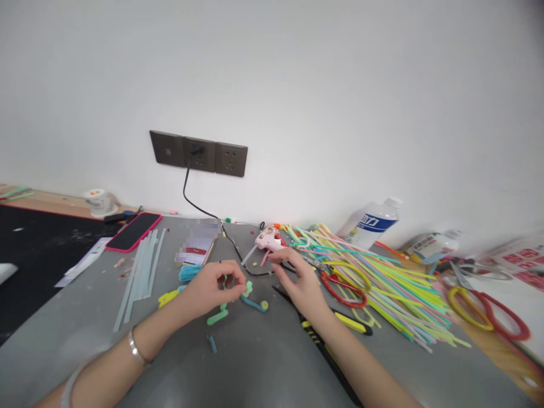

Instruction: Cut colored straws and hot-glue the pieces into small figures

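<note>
Above a grey desk [178, 368], a person's left hand [212, 288] pinches a small pale green piece [249, 288], which pokes out just beyond the thumb and index fingertips; the right hand [302, 283], fingers loosely parted, hovers to its right, near a pink glue gun [268, 240].

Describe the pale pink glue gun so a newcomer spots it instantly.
Find the dark rectangular socket panel on the white wall, then look down and right to the grey tabletop. Just beyond the bare right hand, left of the long multicoloured fuzzy stems, lies the pale pink plastic glue gun; its chunky body sets it apart from those thin strands.
</note>
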A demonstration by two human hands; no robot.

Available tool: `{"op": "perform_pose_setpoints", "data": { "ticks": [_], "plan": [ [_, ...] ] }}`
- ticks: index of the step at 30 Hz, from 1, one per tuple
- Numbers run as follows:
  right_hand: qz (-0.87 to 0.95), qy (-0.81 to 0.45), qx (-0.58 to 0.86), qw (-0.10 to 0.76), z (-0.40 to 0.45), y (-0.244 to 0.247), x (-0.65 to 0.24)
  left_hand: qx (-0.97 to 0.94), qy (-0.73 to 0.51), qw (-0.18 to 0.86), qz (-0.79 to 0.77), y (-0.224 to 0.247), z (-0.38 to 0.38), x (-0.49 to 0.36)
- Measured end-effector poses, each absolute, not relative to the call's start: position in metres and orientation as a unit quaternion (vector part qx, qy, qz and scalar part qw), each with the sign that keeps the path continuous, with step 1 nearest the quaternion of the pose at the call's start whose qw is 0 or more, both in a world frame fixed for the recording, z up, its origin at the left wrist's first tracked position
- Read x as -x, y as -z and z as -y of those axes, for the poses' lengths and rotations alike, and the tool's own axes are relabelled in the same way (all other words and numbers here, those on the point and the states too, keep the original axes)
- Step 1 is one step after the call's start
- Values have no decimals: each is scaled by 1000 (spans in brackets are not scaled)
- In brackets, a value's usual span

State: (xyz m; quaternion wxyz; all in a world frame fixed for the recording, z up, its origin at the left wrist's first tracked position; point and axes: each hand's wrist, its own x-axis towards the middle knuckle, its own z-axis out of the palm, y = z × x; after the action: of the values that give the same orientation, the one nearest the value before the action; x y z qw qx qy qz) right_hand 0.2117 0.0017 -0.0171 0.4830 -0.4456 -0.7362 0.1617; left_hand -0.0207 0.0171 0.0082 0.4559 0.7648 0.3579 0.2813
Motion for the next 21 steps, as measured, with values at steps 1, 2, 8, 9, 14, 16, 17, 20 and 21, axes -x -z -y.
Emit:
{"op": "perform_pose_setpoints", "data": {
  "ticks": [1, 2, 8, 9, 14, 16, 17, 20, 21],
  "plan": [
    [732, -135, 467, 477, -7, 20, -218, -760, -289, 458, -360, -9, -17, 21],
    [732, -109, 487, 463, -13, 24, -224, -756, -296, 457, -362, -9, -17, 21],
    [747, -20, 584, 318, -42, 43, -238, -751, -338, 440, -358, -12, -17, 22],
    [745, -15, 592, 307, -45, 45, -237, -750, -340, 441, -357, -11, -18, 22],
    [737, -15, 600, 310, -50, 46, -237, -734, -350, 460, -356, -7, -23, 24],
    [723, -32, 593, 353, -48, 39, -242, -725, -360, 470, -351, -5, -25, 25],
    [709, -53, 587, 387, -45, 35, -246, -721, -365, 475, -348, -5, -26, 26],
    [639, -176, 571, 486, -34, 18, -257, -703, -387, 490, -340, -5, -26, 27],
    [614, -220, 567, 503, -29, 12, -259, -697, -394, 494, -338, -5, -26, 26]
  ]
}}
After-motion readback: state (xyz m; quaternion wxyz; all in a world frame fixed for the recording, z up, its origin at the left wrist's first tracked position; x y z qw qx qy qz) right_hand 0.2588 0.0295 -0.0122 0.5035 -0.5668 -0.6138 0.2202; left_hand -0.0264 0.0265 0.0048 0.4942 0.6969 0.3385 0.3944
